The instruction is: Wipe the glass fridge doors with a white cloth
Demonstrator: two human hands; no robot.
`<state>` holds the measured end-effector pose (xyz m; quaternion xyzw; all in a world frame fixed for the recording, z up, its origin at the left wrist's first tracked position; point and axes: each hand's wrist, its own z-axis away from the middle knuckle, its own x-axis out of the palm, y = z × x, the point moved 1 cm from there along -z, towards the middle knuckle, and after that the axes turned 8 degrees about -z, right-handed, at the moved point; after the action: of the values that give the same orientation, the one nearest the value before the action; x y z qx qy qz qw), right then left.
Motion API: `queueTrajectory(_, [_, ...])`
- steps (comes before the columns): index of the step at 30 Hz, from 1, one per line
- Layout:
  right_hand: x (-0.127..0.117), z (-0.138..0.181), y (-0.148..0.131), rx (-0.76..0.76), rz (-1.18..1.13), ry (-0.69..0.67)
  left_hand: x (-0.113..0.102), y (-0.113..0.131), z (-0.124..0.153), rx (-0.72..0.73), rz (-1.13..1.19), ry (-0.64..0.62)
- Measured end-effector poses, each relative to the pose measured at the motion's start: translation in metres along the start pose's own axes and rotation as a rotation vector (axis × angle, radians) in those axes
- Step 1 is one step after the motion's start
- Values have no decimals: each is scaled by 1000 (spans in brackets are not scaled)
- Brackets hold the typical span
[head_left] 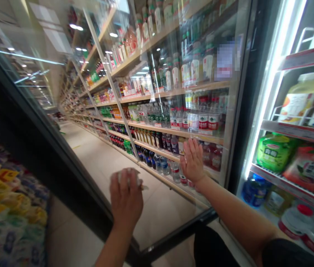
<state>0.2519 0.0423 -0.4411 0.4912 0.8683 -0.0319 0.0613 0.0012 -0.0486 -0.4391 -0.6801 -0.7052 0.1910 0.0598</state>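
Observation:
A glass cooler door (157, 207) with a black frame stands swung open in front of me. My left hand (126, 194) is raised at its lower part, fingers curled over a crumpled, pale cloth (140, 183). Only the edges of the cloth show past my fingers, and its exact kind is unclear. Farther right, my right hand (192, 159) lies flat with the fingers stretched out, apparently against the glass, holding nothing. A paper notice (225, 61) is stuck high on the door, its print blurred out.
Right of the door, lit cooler shelves (298, 129) hold bottles and a green pouch (275, 152). Through or in the glass appear long shelves of drinks (157, 128) along an aisle floor (87, 155). Yellow-tagged packaged goods (9, 207) are stacked at the left.

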Motion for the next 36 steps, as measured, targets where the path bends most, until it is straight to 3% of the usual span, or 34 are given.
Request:
queueTrajectory(2, [0, 0, 1, -1, 0, 2, 5, 25, 25, 104, 52, -83])
queueTrajectory(4, [-1, 0, 1, -3, -4, -2, 7, 35, 34, 165, 88, -119])
queueTrajectory(11, [-1, 2, 1, 15, -7, -18, 3, 3, -9, -25, -14, -23])
queueTrajectory(15, [-1, 2, 1, 10, -13, -17, 6, 30, 36, -34, -12, -56])
queueTrajectory(17, [-2, 2, 2, 6, -14, -14, 7, 41, 63, 79, 15, -109])
queueTrajectory(19, [-2, 2, 2, 0, -11, -10, 7, 37, 73, 133, 21, -146])
queueTrajectory(25, [0, 3, 1, 4, -4, -7, -1, -16, 27, -132, -30, -38])
queueTrajectory(32, [-1, 4, 1, 15, -3, -25, 0, 14, 66, -74, -52, -110])
queueTrajectory(36, [-1, 4, 2, 10, -11, -23, -4, -11, 29, -165, -13, -63])
